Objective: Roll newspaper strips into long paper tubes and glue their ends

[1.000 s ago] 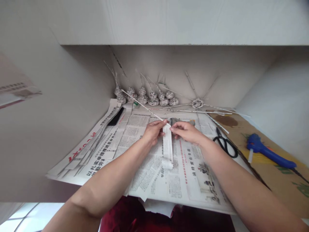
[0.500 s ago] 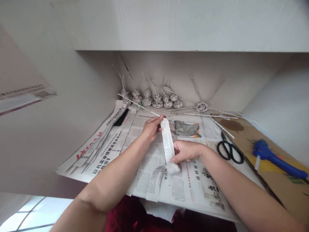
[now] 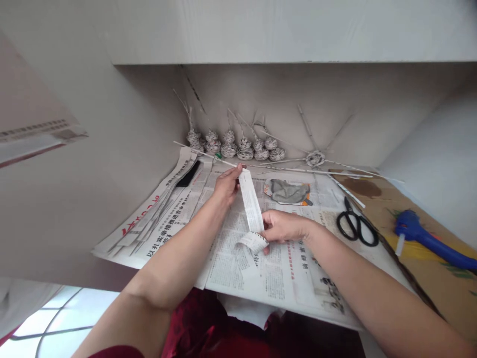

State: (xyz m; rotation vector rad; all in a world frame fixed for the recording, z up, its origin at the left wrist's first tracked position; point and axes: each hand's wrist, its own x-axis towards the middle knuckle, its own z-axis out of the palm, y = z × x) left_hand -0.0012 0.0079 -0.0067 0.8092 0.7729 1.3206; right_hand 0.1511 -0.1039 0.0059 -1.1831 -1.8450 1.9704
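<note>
Between my two hands a newspaper strip (image 3: 251,204) is stretched at a slant, its lower end curling loosely over the table. My left hand (image 3: 228,184) pinches the strip's top end, where it runs into a thin rolled paper stick (image 3: 203,153) pointing up and left. Lower down, my right hand (image 3: 281,227) is closed on the strip near the curl. Beyond the hands, several gourd-shaped woven paper pieces (image 3: 245,148) stand in a row by the wall. A woven round piece with spread paper sticks (image 3: 315,158) is at their right.
Black-handled scissors (image 3: 357,228) and a blue glue gun (image 3: 428,238) lie on the right, the gun on cardboard (image 3: 454,293). A grey cloth (image 3: 288,191) lies ahead. Stacked newspaper strips (image 3: 149,219) and a black phone-like object (image 3: 189,174) are left. A shelf edge (image 3: 298,63) overhangs the back.
The view has tilted slightly. My right hand still grips the strip, whose blurred loose end now hangs in a clear curl. My left hand keeps its pinch at the top.
</note>
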